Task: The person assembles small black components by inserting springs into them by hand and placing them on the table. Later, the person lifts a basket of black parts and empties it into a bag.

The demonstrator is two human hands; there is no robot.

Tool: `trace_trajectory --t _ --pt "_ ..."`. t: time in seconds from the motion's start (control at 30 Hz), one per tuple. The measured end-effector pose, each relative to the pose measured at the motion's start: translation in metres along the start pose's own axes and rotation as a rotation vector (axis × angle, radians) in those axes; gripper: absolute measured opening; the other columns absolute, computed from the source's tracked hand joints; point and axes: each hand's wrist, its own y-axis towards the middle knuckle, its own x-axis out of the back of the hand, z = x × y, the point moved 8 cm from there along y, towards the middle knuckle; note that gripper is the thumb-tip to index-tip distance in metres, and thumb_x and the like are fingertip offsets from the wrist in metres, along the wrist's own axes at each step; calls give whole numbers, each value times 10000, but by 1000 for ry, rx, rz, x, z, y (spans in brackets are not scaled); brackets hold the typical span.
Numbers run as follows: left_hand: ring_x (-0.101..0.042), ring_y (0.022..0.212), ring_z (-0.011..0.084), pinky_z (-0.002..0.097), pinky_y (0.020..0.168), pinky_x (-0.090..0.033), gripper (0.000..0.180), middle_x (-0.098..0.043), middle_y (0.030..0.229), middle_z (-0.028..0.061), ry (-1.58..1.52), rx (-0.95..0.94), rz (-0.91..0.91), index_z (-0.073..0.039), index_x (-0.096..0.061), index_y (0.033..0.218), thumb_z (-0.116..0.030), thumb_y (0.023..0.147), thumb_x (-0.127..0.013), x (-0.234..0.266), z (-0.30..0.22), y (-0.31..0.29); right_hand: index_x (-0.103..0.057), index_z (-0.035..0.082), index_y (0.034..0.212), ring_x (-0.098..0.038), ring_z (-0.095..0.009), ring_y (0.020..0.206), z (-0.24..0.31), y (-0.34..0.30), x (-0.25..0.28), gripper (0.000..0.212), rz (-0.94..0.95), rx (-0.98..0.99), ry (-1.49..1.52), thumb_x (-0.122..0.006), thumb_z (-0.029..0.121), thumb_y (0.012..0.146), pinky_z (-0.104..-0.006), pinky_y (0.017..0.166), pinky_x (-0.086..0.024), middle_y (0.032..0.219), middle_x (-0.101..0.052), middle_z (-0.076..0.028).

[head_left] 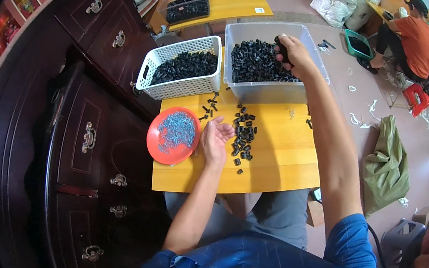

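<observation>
My right hand (pixel 296 56) is over the right side of a clear plastic bin (pixel 270 93), its fingers curled around small black plastic parts. Many more of these black parts (pixel 258 63) fill the bin. My left hand (pixel 216 137) rests low over the yellow table (pixel 276 168), palm turned up, fingers loosely apart and nothing visible in it. Just right of it lies a loose pile of black parts (pixel 245 133). On its left sits a red plate (pixel 152 144) holding small silvery-blue pieces, perhaps screws (pixel 177 129). A few longer black pieces (pixel 211 106) lie beyond my left hand.
A white perforated basket (pixel 176 93) of black pieces stands left of the bin. Dark wooden cabinets (pixel 89 115) close in the left side. Another bin (pixel 189 8) sits on a farther table. An olive sack (pixel 387 165) lies on the floor at right; people (pixel 413 44) sit beyond.
</observation>
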Motion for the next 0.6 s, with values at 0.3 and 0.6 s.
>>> trace_trajectory --t 0.3,0.6 --pt "-517 1290 327 420 1088 -405 451 -549 1378 203 780 -311 29 16 -483 1393 -243 1024 -494 -24 -17 -46 -547 124 1109 -523 -71 599 -41 -138 -15 257 0 127 367 -505 366 1034 -193 385 -324 847 -555 -7" --pt "-457 1317 423 477 1136 -340 517 -484 1414 277 1225 -516 143 39 -412 1436 -123 951 -490 -49 0 -33 -607 21 1047 -673 -309 744 -149 -162 -36 255 -361 339 -246 -598 268 988 -406 674 -530 876 -679 -171"
